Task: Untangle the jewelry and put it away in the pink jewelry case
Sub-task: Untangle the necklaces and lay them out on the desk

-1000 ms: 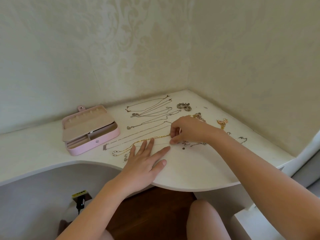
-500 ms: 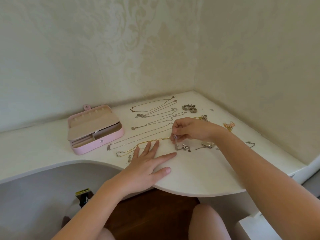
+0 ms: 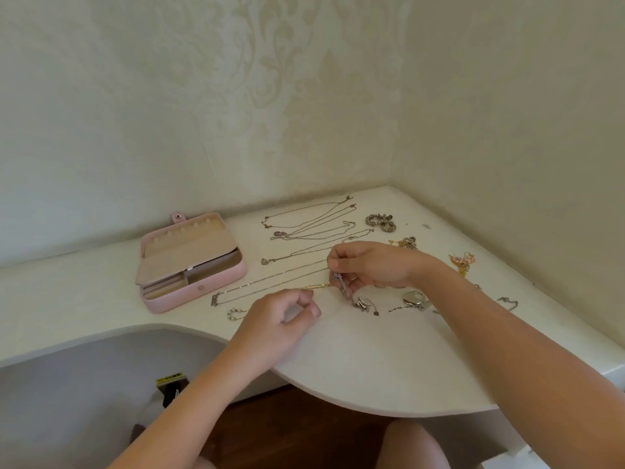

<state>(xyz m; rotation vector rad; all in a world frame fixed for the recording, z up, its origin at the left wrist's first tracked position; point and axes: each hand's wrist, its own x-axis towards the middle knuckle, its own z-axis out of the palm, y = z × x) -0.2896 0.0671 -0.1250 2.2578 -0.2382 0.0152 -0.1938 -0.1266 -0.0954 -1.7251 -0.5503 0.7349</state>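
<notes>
The head camera looks down at a white desk (image 3: 372, 374) in a corner between two pale walls.

The pink case (image 3: 206, 288) lies on the desk at the left, near the back wall. It is open. A beige flap covers most of the inside, and small boxes show at the front.

The jewelry lies on the desk to the right of the case. Thin chains (image 3: 304, 228) lie in rows, side by side. One of them has a little heart (image 3: 264, 261) at its left end. A gold chain (image 3: 316, 286) lies in front of them and runs between the two hands.

The right hand (image 3: 378, 265) is over the chains. Its thumb and fingers pinch a small silver piece (image 3: 342, 284) with a purple bit on it. The piece hangs down from the fingertips toward the desk.

The left hand (image 3: 277, 319) is near the front of the desk with its fingers curled in. Its fingertips are close to the gold chain. I cannot tell if it holds the chain or nothing at all.

A silver clump (image 3: 363, 303) and a round shiny disc (image 3: 413, 297) lie just beside the right hand. Some beaded rings (image 3: 380, 221) lie farther back. A gold and pink piece (image 3: 460, 260) lies near the right wall. A little bead bracelet (image 3: 233, 313) lies just left of the left hand.

Under the desk are a brown floor (image 3: 287, 428) and a bare knee (image 3: 412, 445).
</notes>
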